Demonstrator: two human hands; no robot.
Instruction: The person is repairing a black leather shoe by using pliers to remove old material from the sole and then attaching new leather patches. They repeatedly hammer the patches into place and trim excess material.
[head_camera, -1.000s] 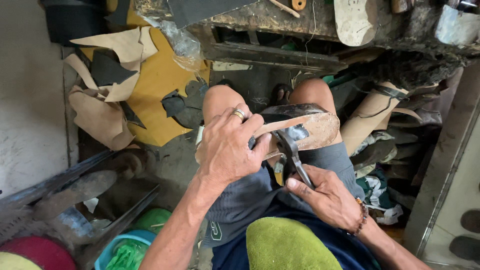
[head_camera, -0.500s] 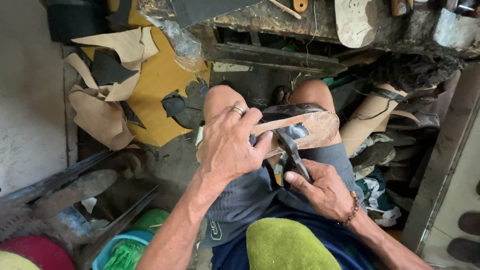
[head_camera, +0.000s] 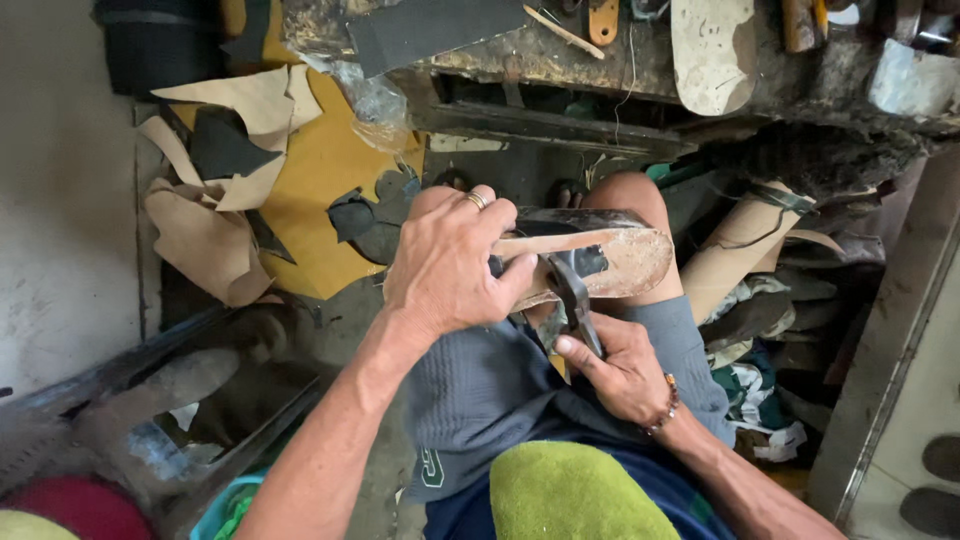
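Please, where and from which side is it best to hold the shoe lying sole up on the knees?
Probably across its heel half, from the far-left side, as the left hand does. The shoe lies sole up across the knees, and pincers in the right hand work its near edge.

At twelve o'clock my worn, grimy workbench (head_camera: 560, 60) runs across, with a dark shelf gap beneath it. At ten o'clock a yellow sheet (head_camera: 320, 190) lies on the floor under tan and black leather scraps (head_camera: 215, 150). A pale concrete wall (head_camera: 60, 220) stands at nine o'clock. At three o'clock rolled tan material (head_camera: 735, 255) leans among heaped rags. Soft daylight, no hard shadows.
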